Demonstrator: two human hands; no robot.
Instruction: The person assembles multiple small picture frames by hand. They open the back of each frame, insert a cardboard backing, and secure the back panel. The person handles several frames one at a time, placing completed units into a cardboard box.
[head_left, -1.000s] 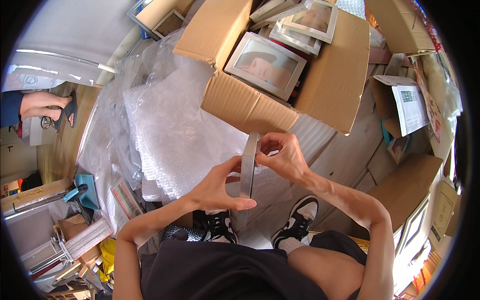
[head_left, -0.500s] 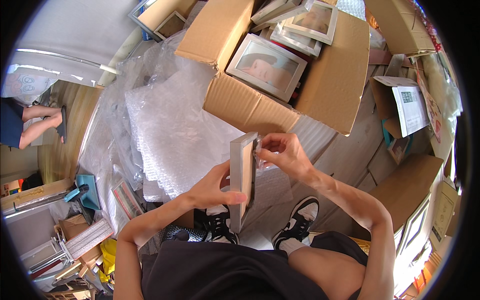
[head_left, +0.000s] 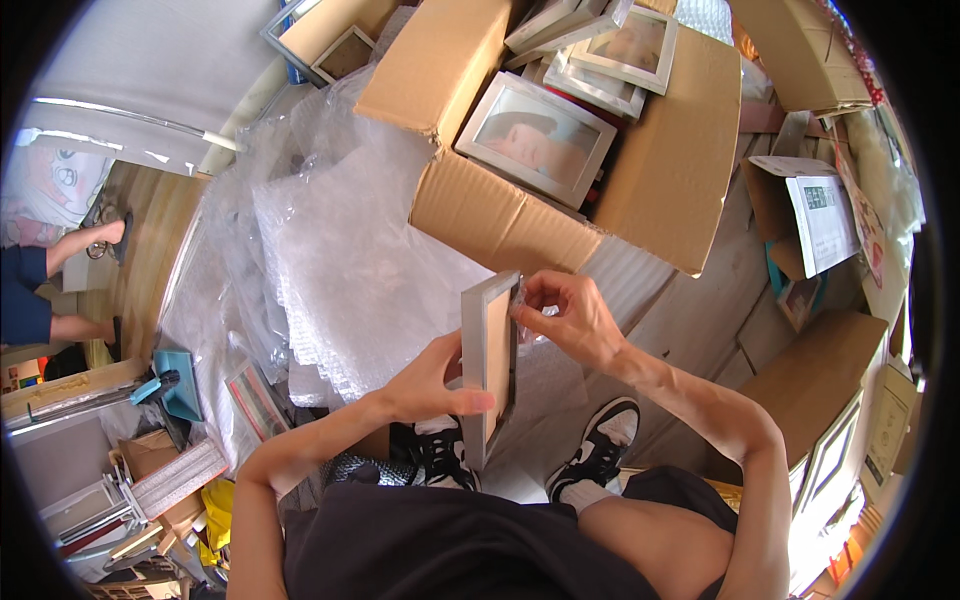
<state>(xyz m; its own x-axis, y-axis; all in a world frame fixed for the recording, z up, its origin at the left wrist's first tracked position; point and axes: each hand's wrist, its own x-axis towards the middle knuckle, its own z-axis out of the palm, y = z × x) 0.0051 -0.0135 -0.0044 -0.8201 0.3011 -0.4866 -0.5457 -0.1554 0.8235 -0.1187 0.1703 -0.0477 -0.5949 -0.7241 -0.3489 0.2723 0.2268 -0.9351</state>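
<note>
My left hand (head_left: 436,380) grips a silver-edged picture frame (head_left: 478,375) by its near side, thumb over the edge onto the brown backing. The frame stands upright on its narrow side between my hands, its front hidden from me. At its upper right edge, my right hand (head_left: 570,315) pinches a small piece of clear plastic (head_left: 519,298). Just beyond is an open cardboard box (head_left: 505,215) holding several silver picture frames, among them a framed photo (head_left: 537,140) lying face up. Left of my hands, sheets of bubble wrap (head_left: 350,260) are piled on the floor.
Another person's legs (head_left: 80,245) are at the far left. A blue dustpan (head_left: 178,385) and stacked frames (head_left: 180,475) lie at lower left. On the right are a small open carton (head_left: 820,220) and a larger cardboard piece (head_left: 810,380). My shoes (head_left: 597,450) are below the frame.
My hands and the picture frame stay almost where they were, the right fingers still at the plastic. At the far left, the other person's legs have shifted into a different stance.
</note>
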